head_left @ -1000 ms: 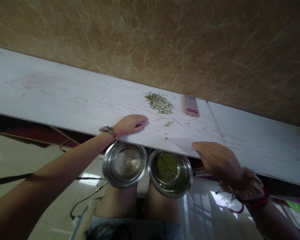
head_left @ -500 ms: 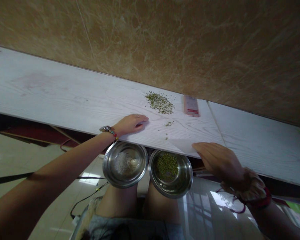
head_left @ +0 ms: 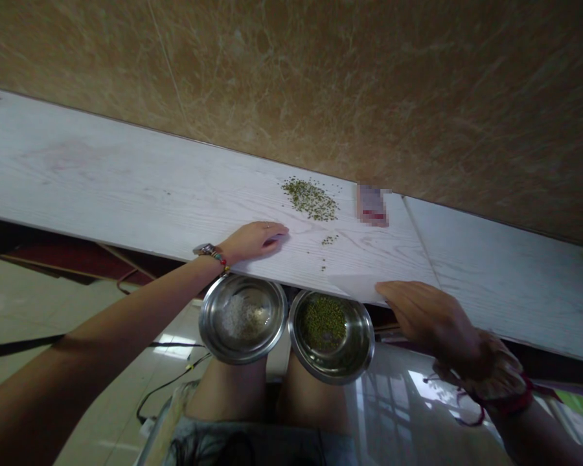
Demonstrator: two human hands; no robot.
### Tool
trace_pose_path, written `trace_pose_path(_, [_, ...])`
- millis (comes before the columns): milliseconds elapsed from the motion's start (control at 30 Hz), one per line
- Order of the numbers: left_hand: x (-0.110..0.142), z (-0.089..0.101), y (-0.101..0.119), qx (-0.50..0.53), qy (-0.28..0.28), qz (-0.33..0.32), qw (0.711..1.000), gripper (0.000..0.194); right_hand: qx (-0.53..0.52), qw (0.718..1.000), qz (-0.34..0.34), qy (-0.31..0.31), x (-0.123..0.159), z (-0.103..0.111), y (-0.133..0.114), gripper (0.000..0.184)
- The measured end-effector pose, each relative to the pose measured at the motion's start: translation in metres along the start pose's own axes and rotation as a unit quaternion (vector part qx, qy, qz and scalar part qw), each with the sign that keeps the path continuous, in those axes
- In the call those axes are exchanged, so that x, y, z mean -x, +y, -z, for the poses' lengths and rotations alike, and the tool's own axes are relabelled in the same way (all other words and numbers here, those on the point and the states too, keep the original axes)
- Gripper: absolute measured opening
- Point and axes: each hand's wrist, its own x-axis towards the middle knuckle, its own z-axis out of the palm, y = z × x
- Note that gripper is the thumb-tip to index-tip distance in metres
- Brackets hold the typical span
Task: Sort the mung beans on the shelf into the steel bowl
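My left hand (head_left: 258, 239) rests on the white tabletop, holding nothing, its thumb a little apart from the fingers. Beyond its fingertips lies a loose patch of small green beans (head_left: 311, 199), mixed with pale grains. A few stray beans (head_left: 329, 239) trail from that patch toward the front edge. In my right hand (head_left: 418, 310) a thin white sheet of card or paper (head_left: 354, 286) is pinched, low over the table edge. Just below it stands a steel bowl (head_left: 364, 362) containing green beans. Another steel bowl (head_left: 212, 346), with whitish grains in it, is below my left wrist.
Both bowls sit over my knees, against the front of the narrow white table (head_left: 126, 175). A brown marbled wall (head_left: 291, 77) borders its back. Near the wall lies a small blurred-out item (head_left: 372, 206). A cable (head_left: 160, 382) runs across the floor at left.
My right hand has shifted slightly right and down, and the white sheet's angle has changed a little. My left hand, the beans and the bowls look the same.
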Motion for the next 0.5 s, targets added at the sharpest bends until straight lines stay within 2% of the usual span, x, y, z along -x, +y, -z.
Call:
trace_pose_path(200, [0.0, 0.001, 0.001, 0.002, 0.0, 0.003, 1.0, 0.032, 0.009, 0.999, -0.031, 0.006, 0.006, -0.002, 0.002, 0.026])
trace_pose_path(300, [0.0, -0.001, 0.0, 0.003, 0.004, 0.0, 1.0, 0.032, -0.006, 1.0, -0.027, -0.011, 0.006, -0.003, 0.0, 0.027])
trace_pose_path(500, [0.0, 0.0, -0.001, 0.0, 0.001, 0.001, 1.0, 0.031, -0.07, 0.997, 0.002, -0.011, -0.003, 0.018, -0.009, 0.03])
